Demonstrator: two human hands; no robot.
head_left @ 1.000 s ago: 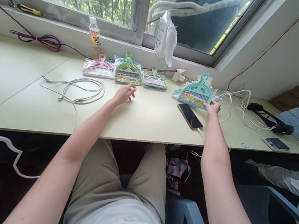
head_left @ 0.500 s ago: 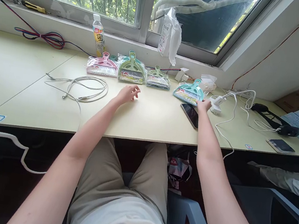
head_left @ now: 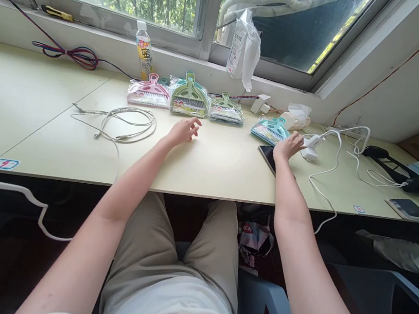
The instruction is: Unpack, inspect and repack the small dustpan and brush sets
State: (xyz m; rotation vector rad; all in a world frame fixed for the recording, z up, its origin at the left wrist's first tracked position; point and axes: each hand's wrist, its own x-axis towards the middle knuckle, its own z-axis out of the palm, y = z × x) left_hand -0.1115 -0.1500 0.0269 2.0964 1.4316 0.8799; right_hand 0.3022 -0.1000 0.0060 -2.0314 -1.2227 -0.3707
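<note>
A turquoise dustpan-and-brush set (head_left: 270,130) is laid on the pale tabletop (head_left: 223,169), its near right corner overlapped in view by the right hand (head_left: 288,146), whose fingers are held loosely spread; whether the set is touched cannot be told. A dark phone (head_left: 267,156) is partly hidden by the right forearm (head_left: 291,197). The left hand (head_left: 184,130) is seen over the tabletop, fingers loosely parted, just in front of a larger green set (head_left: 190,95), which is flanked by a pink set (head_left: 149,92) and a smaller green set (head_left: 226,110)

Pale tabletop (head_left: 223,167) with bagged dustpan sets (head_left: 270,129), grey cable (head_left: 123,137), two phones (head_left: 408,209)
</note>
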